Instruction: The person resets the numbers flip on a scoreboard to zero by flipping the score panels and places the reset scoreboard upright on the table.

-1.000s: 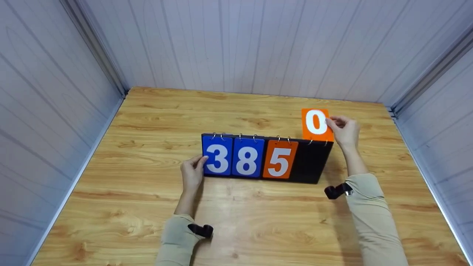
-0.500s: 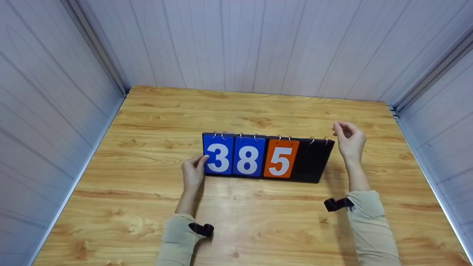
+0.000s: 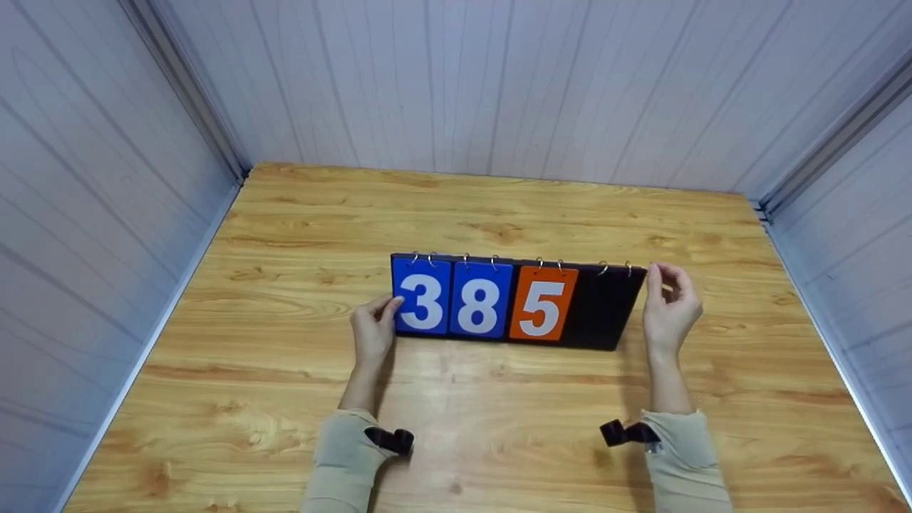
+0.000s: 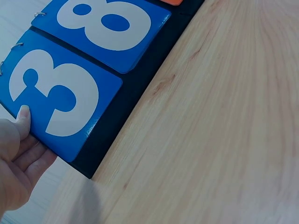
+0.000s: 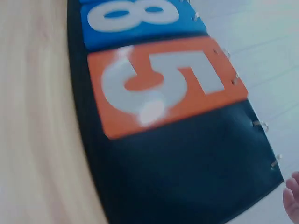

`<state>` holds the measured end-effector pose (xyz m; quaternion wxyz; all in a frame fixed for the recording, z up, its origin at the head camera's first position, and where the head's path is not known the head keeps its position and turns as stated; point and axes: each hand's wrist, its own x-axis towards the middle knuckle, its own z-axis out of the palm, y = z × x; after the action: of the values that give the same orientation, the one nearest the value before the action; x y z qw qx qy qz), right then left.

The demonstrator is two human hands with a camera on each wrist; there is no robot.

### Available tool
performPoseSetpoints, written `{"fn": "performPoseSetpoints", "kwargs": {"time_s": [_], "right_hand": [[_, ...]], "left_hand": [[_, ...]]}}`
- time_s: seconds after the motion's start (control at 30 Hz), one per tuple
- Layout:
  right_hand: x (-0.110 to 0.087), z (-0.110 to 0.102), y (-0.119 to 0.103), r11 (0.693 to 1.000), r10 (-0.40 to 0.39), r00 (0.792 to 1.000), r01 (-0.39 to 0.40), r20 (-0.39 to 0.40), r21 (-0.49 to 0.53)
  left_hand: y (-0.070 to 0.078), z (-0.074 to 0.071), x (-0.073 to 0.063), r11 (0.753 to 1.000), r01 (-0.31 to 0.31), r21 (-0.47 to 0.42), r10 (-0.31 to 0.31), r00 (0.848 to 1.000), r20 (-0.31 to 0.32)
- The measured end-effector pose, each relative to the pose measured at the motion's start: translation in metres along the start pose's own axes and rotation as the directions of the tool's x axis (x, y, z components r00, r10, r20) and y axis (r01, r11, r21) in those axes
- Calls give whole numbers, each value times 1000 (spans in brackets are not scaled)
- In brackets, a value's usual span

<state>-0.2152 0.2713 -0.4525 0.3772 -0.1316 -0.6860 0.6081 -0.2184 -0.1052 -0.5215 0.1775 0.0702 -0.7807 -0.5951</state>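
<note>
A black flip scoreboard [image 3: 598, 310] stands tilted on the table, with silver rings along its top edge. Blue cards reading 3 [image 3: 422, 296] and 8 [image 3: 480, 298] and an orange card reading 5 [image 3: 543, 304] hang on it, and its rightmost panel shows bare black. My left hand [image 3: 372, 331] grips the board's left edge, thumb in front on the 3 card; in the left wrist view its fingers [image 4: 35, 158] go behind. Beside the top right corner is my right hand [image 3: 671, 310], fingers loosely bent and holding nothing. The right wrist view shows its fingertips [image 5: 292, 198] just off that corner.
The scoreboard rests on a wood-grain table [image 3: 285, 235]. Pale panelled walls [image 3: 463, 85] enclose the table at the back, left and right. Black wrist cameras [image 3: 392, 442] are strapped over both beige sleeves.
The orange 0 card, held up by my right hand a second ago, has gone over the board's top, out of sight. My right hand released it and came down beside the right corner. The left hand stayed.
</note>
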Motion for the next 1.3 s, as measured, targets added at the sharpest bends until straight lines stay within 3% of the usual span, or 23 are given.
{"fn": "performPoseSetpoints", "kwargs": {"time_s": [0.27, 0.73, 0.87, 1.3], "right_hand": [[-33, 8, 11, 992, 33, 997, -42, 77, 119], [-78, 17, 27, 991, 123, 976, -130, 177, 28], [-85, 20, 30, 988, 149, 968, -155, 200, 10], [-96, 31, 38, 990, 137, 952, -127, 274, -55]], "left_hand": [[1, 2, 2, 1000, -1, 5, 1, 1000, 9], [1, 0, -1, 1000, -3, 6, 3, 1000, -2], [0, 1, 0, 1000, 6, 8, -6, 1000, -1], [1, 1, 1, 999, 34, -2, -34, 999, -6]]}}
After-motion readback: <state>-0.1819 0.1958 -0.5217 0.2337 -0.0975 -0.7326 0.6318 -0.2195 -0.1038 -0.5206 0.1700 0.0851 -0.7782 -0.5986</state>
